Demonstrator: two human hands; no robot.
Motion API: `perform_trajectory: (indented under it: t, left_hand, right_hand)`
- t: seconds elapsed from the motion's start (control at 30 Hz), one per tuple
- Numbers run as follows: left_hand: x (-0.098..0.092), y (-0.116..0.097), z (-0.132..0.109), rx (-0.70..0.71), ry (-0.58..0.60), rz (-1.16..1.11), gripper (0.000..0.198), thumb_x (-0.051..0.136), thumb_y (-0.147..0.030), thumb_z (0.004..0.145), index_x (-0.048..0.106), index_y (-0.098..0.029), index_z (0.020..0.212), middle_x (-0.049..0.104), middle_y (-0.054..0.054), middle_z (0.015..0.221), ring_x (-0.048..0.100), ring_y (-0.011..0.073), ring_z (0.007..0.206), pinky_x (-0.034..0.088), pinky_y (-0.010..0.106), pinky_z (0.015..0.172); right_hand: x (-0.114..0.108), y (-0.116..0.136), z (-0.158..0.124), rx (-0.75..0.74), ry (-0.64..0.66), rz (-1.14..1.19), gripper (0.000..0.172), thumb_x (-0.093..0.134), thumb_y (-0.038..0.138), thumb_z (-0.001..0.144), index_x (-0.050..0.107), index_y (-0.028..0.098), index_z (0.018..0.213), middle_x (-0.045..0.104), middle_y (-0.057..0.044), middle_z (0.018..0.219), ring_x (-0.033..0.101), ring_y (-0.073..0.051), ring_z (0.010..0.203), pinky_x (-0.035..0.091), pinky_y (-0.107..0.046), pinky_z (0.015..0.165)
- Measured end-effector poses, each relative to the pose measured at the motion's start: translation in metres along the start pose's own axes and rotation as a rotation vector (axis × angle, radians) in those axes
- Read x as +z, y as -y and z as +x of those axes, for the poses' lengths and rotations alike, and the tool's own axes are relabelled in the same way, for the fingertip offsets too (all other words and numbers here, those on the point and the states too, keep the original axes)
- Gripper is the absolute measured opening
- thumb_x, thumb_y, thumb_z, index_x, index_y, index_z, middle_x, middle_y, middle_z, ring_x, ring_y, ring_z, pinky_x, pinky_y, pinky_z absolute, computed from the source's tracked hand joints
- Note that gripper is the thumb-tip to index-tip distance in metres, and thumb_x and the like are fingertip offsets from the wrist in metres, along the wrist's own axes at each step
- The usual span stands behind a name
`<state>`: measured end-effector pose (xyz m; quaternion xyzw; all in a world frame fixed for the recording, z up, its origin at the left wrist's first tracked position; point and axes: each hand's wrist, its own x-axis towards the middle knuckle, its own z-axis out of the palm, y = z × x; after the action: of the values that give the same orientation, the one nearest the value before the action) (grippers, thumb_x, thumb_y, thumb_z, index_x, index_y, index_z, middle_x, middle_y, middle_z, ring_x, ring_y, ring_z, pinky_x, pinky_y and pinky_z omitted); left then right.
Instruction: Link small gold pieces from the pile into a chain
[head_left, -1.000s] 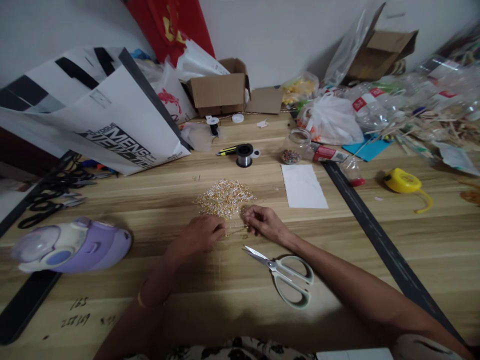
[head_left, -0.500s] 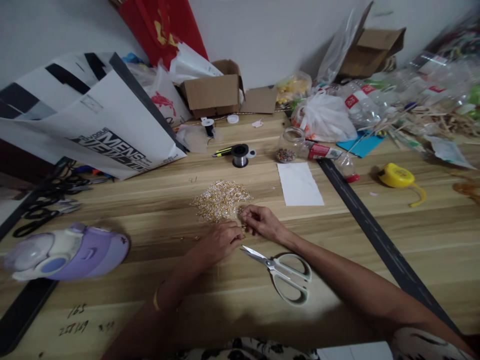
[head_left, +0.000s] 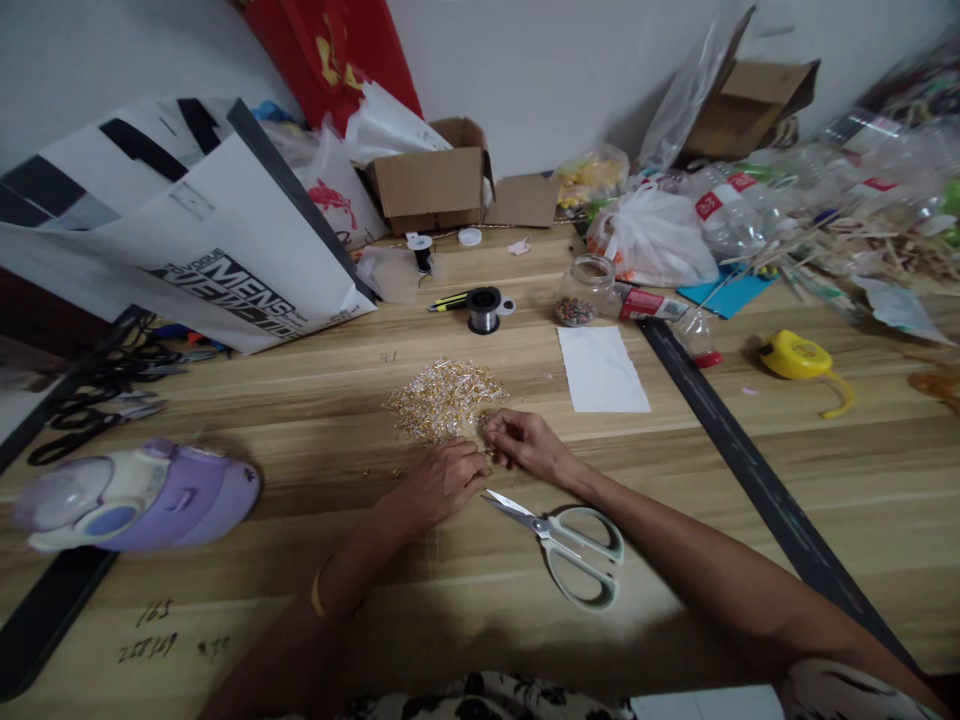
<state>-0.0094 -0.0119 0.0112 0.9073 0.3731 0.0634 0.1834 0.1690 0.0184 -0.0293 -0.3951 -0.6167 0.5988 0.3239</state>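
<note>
A pile of small gold and clear beads [head_left: 448,398] lies on the wooden table. At its near right edge my left hand [head_left: 448,480] rests with the fingers curled together, a small gold piece showing by the fingertips. Facing it, my right hand [head_left: 525,440] is closed in a pinch, thumb against forefinger. What either hand holds is too small to name. Just below the fingertips lie scissors [head_left: 555,545] with pale handles, blades slightly apart and pointing up-left. A few loose gold bits lie left of my left hand.
Beyond the pile stand a wire spool [head_left: 483,311] and a yellow-black cutter [head_left: 448,302]. White paper [head_left: 603,370], a jar of beads [head_left: 583,292] and a yellow tape measure [head_left: 796,355] lie to the right. A purple and white bottle [head_left: 180,498] and black-handled scissors [head_left: 75,420] are at left.
Both hands stay close together beside the bead pile with hardly any movement. The whole view has shifted very slightly.
</note>
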Motion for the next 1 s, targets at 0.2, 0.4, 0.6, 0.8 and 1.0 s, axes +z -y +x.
perform_trajectory:
  t: [0.2, 0.4, 0.6, 0.8, 1.0]
  left_hand:
    - [0.001, -0.001, 0.001, 0.016, 0.003, 0.015, 0.021, 0.044, -0.018, 0.088, 0.060, -0.015, 0.075, 0.060, 0.005, 0.077, 0.052, 0.0169, 0.077, 0.038, 0.028, 0.073]
    - [-0.005, 0.000, 0.000, -0.003, 0.033, 0.000, 0.018, 0.047, -0.018, 0.087, 0.060, -0.015, 0.075, 0.060, 0.004, 0.076, 0.053, 0.0159, 0.075, 0.038, 0.027, 0.070]
    - [-0.013, 0.009, -0.001, -0.054, -0.012, -0.140, 0.016, 0.049, -0.018, 0.083, 0.060, -0.015, 0.072, 0.060, 0.003, 0.071, 0.053, 0.0140, 0.070, 0.039, 0.026, 0.068]
    - [-0.011, 0.024, 0.000, -0.119, -0.109, -0.405, 0.013, 0.052, -0.021, 0.079, 0.062, -0.015, 0.074, 0.061, 0.003, 0.072, 0.053, 0.0122, 0.068, 0.041, 0.023, 0.065]
    - [-0.009, 0.034, 0.002, -0.159, -0.194, -0.843, 0.018, 0.060, -0.029, 0.075, 0.060, -0.012, 0.069, 0.063, 0.006, 0.078, 0.058, 0.0140, 0.075, 0.046, 0.026, 0.070]
  right_hand:
    - [-0.001, -0.002, 0.000, -0.015, 0.013, 0.011, 0.015, 0.053, 0.031, 0.082, 0.052, 0.016, 0.080, 0.052, 0.004, 0.055, 0.051, -0.007, 0.044, 0.041, -0.015, 0.039]
    - [-0.002, -0.003, 0.001, -0.011, 0.031, 0.023, 0.014, 0.053, 0.030, 0.082, 0.052, 0.016, 0.081, 0.053, 0.004, 0.057, 0.051, -0.007, 0.045, 0.041, -0.015, 0.039]
    - [-0.003, -0.001, 0.003, 0.023, 0.038, 0.032, 0.015, 0.054, 0.030, 0.081, 0.052, 0.015, 0.081, 0.054, 0.004, 0.056, 0.052, -0.007, 0.045, 0.041, -0.014, 0.038]
    - [-0.002, 0.003, 0.001, 0.042, 0.030, 0.022, 0.013, 0.053, 0.028, 0.080, 0.053, 0.015, 0.081, 0.053, 0.004, 0.054, 0.051, -0.007, 0.044, 0.042, -0.014, 0.038]
    - [-0.001, 0.005, 0.001, 0.046, 0.031, 0.025, 0.012, 0.053, 0.027, 0.081, 0.053, 0.015, 0.081, 0.052, 0.004, 0.055, 0.051, -0.006, 0.044, 0.040, -0.014, 0.038]
